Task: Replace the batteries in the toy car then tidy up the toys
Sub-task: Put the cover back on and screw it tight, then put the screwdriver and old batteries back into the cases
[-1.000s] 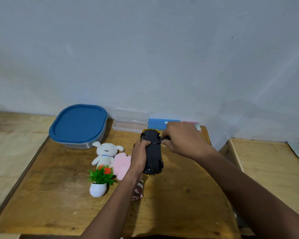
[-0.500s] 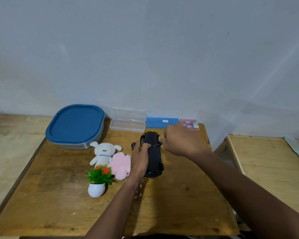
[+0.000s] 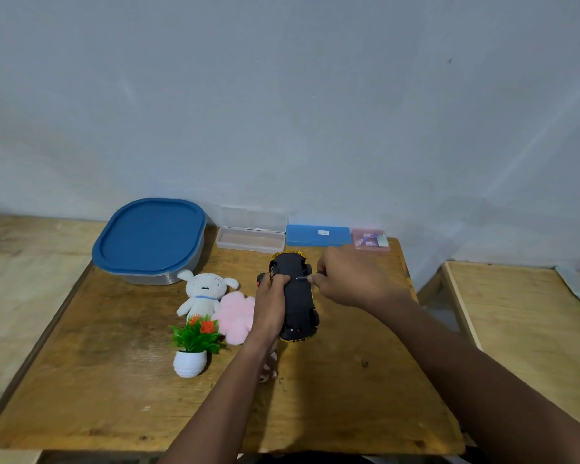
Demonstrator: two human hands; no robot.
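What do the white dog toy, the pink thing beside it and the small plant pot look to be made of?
The white dog toy looks like soft plush fabric, matte and rounded. The pink thing looks like fluffy fur or pile: its edges are fuzzy. The plant pot seems to be white ribbed plastic or ceramic, which is hard to tell; its leaves look like plastic, being uniformly bright green.
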